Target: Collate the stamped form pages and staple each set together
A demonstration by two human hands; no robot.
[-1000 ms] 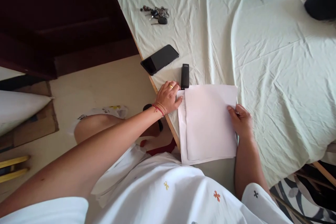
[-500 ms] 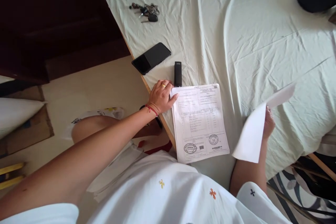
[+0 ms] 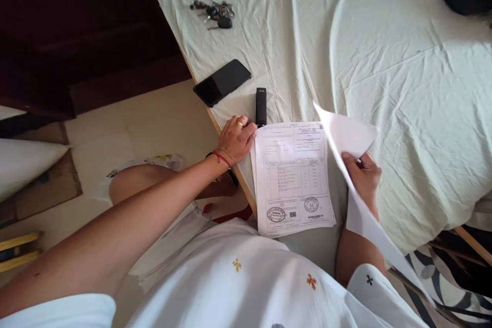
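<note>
Here, papers [image 3: 292,179], left hand [image 3: 237,138] at edge, right hand [image 3: 363,171] holding sheet [image 3: 348,133], wide cloth [image 3: 415,87].

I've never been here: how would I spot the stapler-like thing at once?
Start with the pale cloth, then find the printed papers at its near edge. The stapler-like thing lies just beyond their top left corner, by the left hand. It is black, but narrower and shorter than the black phone farther left.

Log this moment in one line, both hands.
left hand: at upper-left corner of printed sheets, beside black object | right hand: gripping raised white sheet | phone, keys: on cloth
</note>
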